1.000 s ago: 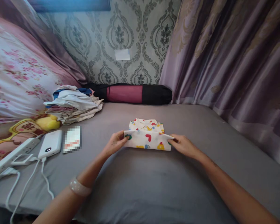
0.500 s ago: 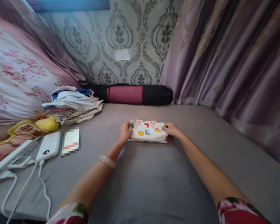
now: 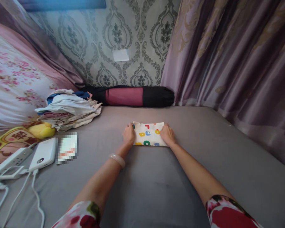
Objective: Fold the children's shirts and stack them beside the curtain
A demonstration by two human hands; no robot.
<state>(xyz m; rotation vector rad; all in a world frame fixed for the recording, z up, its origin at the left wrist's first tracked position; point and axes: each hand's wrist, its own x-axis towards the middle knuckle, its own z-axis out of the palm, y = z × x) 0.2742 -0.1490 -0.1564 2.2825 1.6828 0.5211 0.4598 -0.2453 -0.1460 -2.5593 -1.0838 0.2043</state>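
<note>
Head view: my left hand (image 3: 129, 135) and right hand (image 3: 167, 135) grip the folded cloth's (image 3: 148, 134) ends. Keeps it flat, I'd guess.

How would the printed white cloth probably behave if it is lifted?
The cloth would likely be floppy, as its top edge looks wavy between the left hand and right hand. It looks small and flat, so probably light.

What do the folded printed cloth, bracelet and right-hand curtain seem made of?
Folded printed cloth: probably matte cotton, folding flat without shine.
Bracelet: smooth, pale, perhaps stone or plastic; its ring looks rigid.
Curtain: likely satiny synthetic; sheen along its folds.
</note>
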